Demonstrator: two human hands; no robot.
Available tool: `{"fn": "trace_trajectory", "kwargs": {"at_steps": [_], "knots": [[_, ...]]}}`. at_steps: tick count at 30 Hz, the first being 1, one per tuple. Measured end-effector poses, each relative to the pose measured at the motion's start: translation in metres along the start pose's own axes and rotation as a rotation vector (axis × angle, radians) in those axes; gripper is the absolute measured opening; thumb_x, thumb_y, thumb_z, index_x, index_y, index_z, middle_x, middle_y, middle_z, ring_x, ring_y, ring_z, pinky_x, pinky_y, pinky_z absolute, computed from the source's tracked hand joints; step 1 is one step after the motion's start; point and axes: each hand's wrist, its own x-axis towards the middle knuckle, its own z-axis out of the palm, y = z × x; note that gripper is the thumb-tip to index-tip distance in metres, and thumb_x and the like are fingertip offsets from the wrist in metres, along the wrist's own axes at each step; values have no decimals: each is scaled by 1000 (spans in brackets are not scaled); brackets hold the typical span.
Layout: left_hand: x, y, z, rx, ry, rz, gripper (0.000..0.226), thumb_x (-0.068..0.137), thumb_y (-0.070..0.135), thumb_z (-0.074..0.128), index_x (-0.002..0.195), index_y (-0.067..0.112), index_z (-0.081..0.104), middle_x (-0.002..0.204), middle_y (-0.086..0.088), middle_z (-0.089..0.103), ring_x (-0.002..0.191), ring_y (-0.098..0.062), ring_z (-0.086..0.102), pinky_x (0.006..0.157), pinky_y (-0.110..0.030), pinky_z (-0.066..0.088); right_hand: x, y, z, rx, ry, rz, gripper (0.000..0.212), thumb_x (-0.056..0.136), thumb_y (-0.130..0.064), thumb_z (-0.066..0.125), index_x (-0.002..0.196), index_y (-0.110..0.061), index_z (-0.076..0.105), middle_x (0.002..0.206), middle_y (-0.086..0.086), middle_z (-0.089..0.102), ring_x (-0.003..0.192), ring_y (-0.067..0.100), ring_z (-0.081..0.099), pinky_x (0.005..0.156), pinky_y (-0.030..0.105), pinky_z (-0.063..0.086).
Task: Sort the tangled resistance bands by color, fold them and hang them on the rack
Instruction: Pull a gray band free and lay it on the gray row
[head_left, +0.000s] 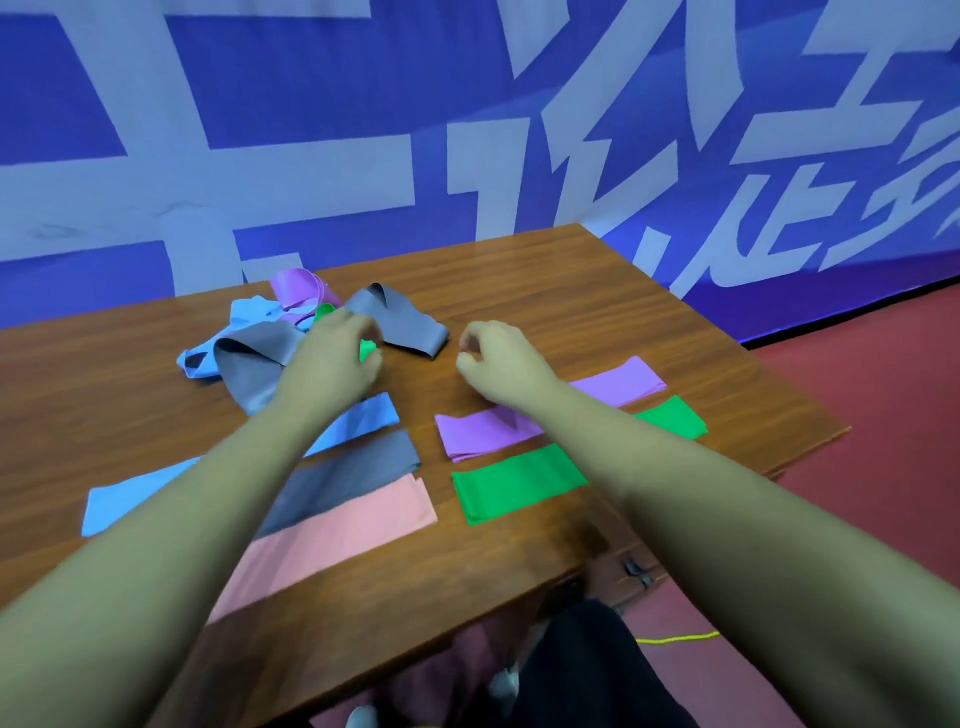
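A tangled pile of bands lies at the back left of the wooden table (545, 291): a light blue band (249, 322), a grey band (405, 322), a purple band (298, 286) and a green band (368, 349). My left hand (337, 358) grips the green band at the pile's edge. Beside it, my right hand (498, 364) hovers with curled fingers and holds nothing. Flat bands lie nearer me: blue (124, 499), grey (353, 473), pink (332, 545), purple (483, 431) and green (514, 483). My forearms cover parts of them.
A blue banner with large pale lettering (467, 130) stands behind the table. Red floor (883, 415) lies to the right, with a yellow-green cord (680, 638) on it. The table's right edge and near corner fall away close to the flat green band. No rack is in view.
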Motion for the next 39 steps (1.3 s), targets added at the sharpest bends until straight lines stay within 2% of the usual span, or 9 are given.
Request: {"fn": "trace_trajectory", "kwargs": {"at_steps": [5,8,13,16,19,26,31,35,39], "knots": [[49,-27,24,-4,-147,-68,30,92,17,53,121,14,61,114,-13,63,107,-31,57,89,-38,45,62,-3,29,133,10,256,38,92,-30,52,118,-3,54,121,21,60,113,38,57,92,41,48],[72,-31,42,-54,-264,-69,42,97,20,50,139,17,50,128,-15,62,119,-32,54,96,-35,41,84,1,45,125,-63,260,34,90,-32,60,111,-6,61,114,16,65,107,33,60,86,35,47],[75,-44,65,-56,-185,-57,28,99,21,45,114,9,66,107,-15,68,105,-32,58,80,-35,42,89,-1,52,186,12,94,9,83,-18,69,86,-15,61,85,4,59,86,21,53,75,29,41],[67,-48,55,-332,-34,-71,37,97,22,51,134,24,53,91,-4,62,86,-22,57,74,-29,39,93,-18,37,185,80,-114,11,80,-17,66,86,-22,59,99,6,54,97,22,52,89,33,42],[68,-45,25,-436,-7,54,52,95,16,55,142,34,44,94,1,59,79,-12,50,77,-24,42,93,-50,1,191,66,-291,8,81,-10,64,88,-12,60,94,3,62,92,20,56,82,30,42],[56,-9,-68,-565,129,98,14,75,47,52,85,39,58,91,6,54,80,-3,54,75,-17,44,71,-105,-76,209,83,-405,6,79,-21,66,84,-17,64,81,-3,68,83,16,63,80,36,51],[29,18,-116,-809,124,69,14,94,4,55,84,14,56,78,4,57,70,8,54,69,-8,40,39,-112,-110,350,95,-369,8,82,-12,68,89,-12,70,78,0,68,73,8,60,76,34,51],[8,33,-134,-938,89,44,10,91,10,54,82,15,55,81,-8,59,76,-15,63,75,-20,48,15,-116,-128,472,35,-234,15,80,-24,74,91,-14,74,79,6,70,72,11,59,70,35,49],[-11,46,-147,-1070,139,-41,19,94,2,46,80,13,53,72,-6,58,63,-12,65,61,-19,48,-11,-119,-147,675,-205,-142,18,87,-12,69,98,1,69,80,16,52,68,23,44,60,28,36]]}}
